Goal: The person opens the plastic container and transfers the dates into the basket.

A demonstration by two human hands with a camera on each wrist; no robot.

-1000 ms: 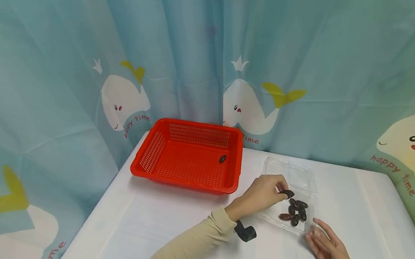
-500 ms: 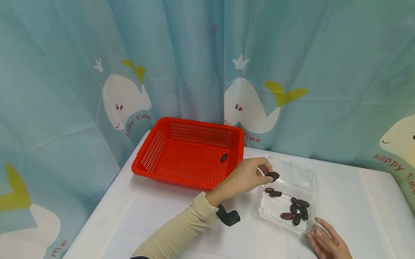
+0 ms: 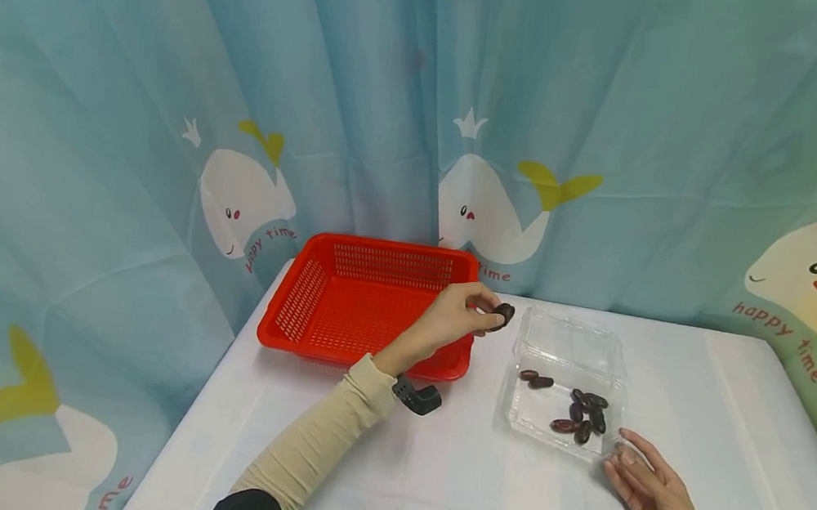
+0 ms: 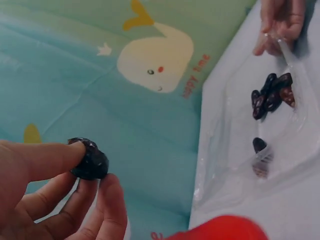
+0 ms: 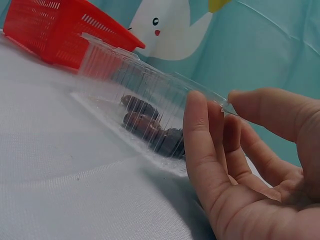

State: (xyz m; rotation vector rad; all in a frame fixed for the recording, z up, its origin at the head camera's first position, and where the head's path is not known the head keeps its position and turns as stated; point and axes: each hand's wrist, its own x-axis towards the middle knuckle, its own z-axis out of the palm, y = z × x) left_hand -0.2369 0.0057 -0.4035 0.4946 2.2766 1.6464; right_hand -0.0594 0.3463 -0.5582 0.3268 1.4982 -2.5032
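Observation:
Dark dates (image 3: 503, 315) are pinched between the thumb and fingertips of my left hand (image 3: 445, 318), raised over the right side of the red basket (image 3: 364, 355). In the left wrist view the held dates (image 4: 91, 159) look like a clump of more than one. My right hand (image 3: 664, 503) grips the near right corner of a clear plastic box (image 3: 532, 425), its lid folded back. Several dates (image 3: 588, 413) lie in the box's right half, and two more (image 3: 537, 380) at its left. The right wrist view shows thumb and fingers on the rim (image 5: 225, 106).
A white cloth covers the table (image 3: 488, 501). Behind it hangs a blue-green curtain (image 3: 366, 78) printed with whales. The box's open lid (image 3: 569, 338) leans toward the back. A black wrist strap mount (image 3: 418, 398) sticks out below the left wrist.
My left hand has moved left and back from the box to the basket, carrying the dates. It now covers the spot where a date lay in the basket. The right hand stays put.

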